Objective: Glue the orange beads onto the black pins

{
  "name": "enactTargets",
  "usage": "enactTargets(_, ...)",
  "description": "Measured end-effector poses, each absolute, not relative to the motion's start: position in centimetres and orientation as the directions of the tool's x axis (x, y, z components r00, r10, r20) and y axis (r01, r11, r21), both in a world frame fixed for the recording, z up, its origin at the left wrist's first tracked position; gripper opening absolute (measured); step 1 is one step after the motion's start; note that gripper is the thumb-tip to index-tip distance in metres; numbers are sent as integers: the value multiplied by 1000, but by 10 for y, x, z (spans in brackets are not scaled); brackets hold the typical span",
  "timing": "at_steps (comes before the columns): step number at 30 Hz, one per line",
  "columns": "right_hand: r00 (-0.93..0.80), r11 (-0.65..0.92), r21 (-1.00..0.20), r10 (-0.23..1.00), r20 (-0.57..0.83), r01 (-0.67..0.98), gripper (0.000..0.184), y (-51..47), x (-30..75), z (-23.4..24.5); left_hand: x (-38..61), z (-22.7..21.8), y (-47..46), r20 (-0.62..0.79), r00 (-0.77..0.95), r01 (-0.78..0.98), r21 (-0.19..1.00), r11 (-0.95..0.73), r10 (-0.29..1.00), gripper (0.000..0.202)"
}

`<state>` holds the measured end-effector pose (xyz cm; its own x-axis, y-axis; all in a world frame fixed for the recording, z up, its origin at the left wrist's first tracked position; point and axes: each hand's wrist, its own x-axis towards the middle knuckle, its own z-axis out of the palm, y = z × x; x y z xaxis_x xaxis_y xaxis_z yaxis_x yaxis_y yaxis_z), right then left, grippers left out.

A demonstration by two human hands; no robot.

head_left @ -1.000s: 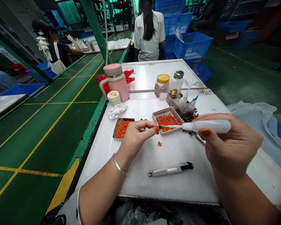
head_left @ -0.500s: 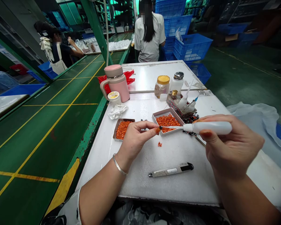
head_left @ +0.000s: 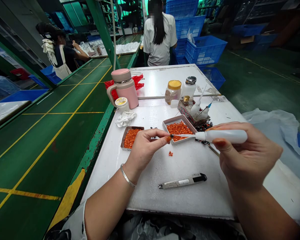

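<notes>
Between thumb and forefinger, my left hand point(head_left: 150, 143) pinches a small black piece point(head_left: 171, 136), too small to make out in detail. My right hand point(head_left: 247, 151) is closed around a white squeeze bottle point(head_left: 222, 136), held level with its thin nozzle pointing left. The nozzle's tip meets or nearly meets the black piece. Behind the nozzle is a shallow box point(head_left: 180, 127) of small orange pieces, and a second box point(head_left: 131, 138) of them sits beyond my left wrist. A few loose orange pieces point(head_left: 170, 153) lie on the white table point(head_left: 150, 186) below my fingertips.
A utility knife point(head_left: 182, 181) lies nearest me. Behind the boxes stand a pink mug point(head_left: 127, 90), a yellow-lidded jar point(head_left: 173, 92) and a bottle holder point(head_left: 193, 113). Black pieces point(head_left: 203, 126) are heaped by my right hand. A green conveyor point(head_left: 65, 133) runs along the left; two people sit farther off.
The yellow lines on the conveyor belt have shifted slightly toward me. Both hands, the bottle and the black piece stay practically where they were.
</notes>
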<state>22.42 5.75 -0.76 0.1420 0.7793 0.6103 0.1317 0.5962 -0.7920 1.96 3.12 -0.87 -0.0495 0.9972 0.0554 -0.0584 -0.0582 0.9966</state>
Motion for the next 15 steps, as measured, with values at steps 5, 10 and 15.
enactTargets(5, 150, 606, -783, 768, 622, 141, 14, 57, 224, -7, 20, -9, 31, 47, -58, -63, 997, -50, 997, 6)
enactTargets(10, 130, 593, -791, 781, 611, 150, 13, 56, 226, -7, 20, -10, 31, 43, -58, -70, 996, -47, 997, 7)
enactTargets(15, 130, 610, -779, 769, 626, 145, 13, 58, 226, -8, 19, -11, 32, 50, -53, -68, 996, -53, 997, 7)
